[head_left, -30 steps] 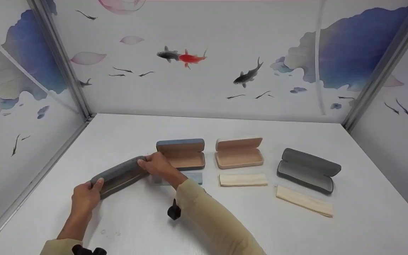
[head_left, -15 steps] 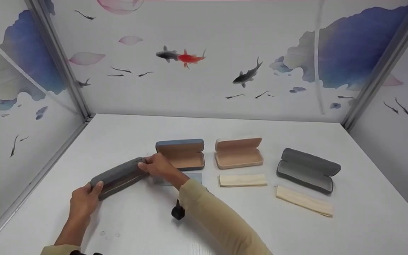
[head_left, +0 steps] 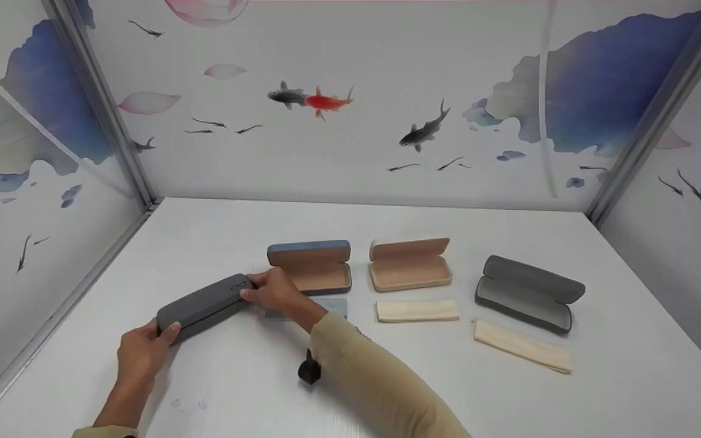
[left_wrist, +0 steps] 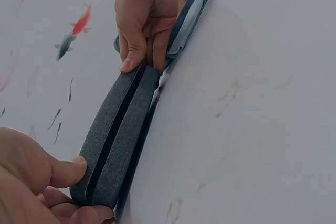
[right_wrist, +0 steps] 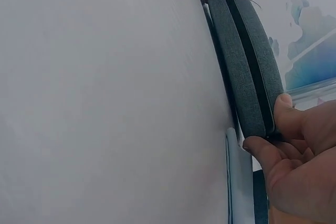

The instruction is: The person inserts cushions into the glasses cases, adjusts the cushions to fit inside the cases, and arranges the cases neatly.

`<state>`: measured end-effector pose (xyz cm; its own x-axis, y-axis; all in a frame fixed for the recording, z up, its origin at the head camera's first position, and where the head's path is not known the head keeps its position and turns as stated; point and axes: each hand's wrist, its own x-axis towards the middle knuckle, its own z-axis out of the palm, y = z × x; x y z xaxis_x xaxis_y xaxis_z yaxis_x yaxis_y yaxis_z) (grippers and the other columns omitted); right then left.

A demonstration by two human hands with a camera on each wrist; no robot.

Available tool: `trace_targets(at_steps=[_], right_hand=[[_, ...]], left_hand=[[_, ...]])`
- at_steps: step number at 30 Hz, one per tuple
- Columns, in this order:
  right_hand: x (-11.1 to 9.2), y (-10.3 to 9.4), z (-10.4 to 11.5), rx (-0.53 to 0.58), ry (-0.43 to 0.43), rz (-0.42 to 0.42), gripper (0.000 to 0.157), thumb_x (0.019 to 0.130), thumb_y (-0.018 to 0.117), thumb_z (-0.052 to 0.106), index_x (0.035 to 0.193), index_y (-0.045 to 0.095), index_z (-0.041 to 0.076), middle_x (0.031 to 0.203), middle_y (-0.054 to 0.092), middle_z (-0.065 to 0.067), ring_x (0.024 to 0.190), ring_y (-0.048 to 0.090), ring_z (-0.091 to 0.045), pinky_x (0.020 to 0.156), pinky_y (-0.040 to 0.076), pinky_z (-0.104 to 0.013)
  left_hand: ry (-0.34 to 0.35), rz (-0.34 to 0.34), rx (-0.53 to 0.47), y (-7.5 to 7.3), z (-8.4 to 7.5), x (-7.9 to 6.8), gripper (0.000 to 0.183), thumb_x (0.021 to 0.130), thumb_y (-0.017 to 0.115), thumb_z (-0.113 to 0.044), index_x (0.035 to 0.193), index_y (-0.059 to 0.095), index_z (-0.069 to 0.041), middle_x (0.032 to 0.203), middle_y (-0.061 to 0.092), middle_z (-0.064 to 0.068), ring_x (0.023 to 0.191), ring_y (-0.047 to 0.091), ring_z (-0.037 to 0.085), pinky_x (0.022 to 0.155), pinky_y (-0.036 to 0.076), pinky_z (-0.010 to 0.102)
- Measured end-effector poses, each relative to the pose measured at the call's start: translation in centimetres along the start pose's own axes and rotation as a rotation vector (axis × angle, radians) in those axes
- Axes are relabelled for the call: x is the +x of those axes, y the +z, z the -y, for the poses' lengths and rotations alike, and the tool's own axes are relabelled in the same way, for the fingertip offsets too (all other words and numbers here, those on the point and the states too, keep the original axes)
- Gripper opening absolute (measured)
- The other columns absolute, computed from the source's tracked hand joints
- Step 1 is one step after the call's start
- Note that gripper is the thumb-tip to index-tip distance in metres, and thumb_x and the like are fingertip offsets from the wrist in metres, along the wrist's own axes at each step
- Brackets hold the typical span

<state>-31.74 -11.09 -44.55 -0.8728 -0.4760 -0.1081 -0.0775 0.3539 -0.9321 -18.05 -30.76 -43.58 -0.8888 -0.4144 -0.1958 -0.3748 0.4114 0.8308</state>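
A dark grey glasses case is held between both hands at the left of the table, its lid nearly closed. A narrow dark gap runs along its front in both wrist views. My left hand grips the near left end, thumb on the front of the lid and fingers under the base. At the far right end my right hand pinches the case, thumb on the lid near a small printed mark. Partly behind the right hand are an open blue glasses case with a tan lining and a folded blue cloth.
An open beige glasses case stands right of the blue one, with a folded cream cloth before it. Further right are an open grey case and another cream cloth. Printed walls enclose the white table.
The lid of the held grey case has come down, narrowing the opening along its front and hiding the inside. Both hands keep their grip on its ends.
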Motion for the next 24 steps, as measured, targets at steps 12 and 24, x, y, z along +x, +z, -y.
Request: trace_targets(at_steps=[12,24], right_hand=[[-0.3,0.3,0.5,-0.089,0.006,-0.039,0.048,0.092,0.073,0.021,0.137,0.060,0.009,0.139,0.062,-0.008,0.118,0.059,-0.005,0.079,0.046,-0.020],[-0.3,1.6,0.5,-0.001,0.012,-0.119,0.049,0.091,0.074,0.009,0.137,0.059,0.003,0.141,0.061,-0.009,0.137,0.053,-0.019,0.107,0.049,-0.032]], left_hand=[[0.009,-0.042,0.006,0.6,0.3,-0.1,0.063,0.103,0.053,-0.018,0.148,0.023,0.014,0.152,0.028,0.037,0.146,0.025,0.051,0.120,0.027,0.055],[0.041,-0.150,-0.023,1.8,0.5,-0.6,0.063,0.099,0.057,-0.013,0.147,0.028,0.017,0.145,0.038,0.040,0.140,0.037,0.052,0.116,0.034,0.055]])
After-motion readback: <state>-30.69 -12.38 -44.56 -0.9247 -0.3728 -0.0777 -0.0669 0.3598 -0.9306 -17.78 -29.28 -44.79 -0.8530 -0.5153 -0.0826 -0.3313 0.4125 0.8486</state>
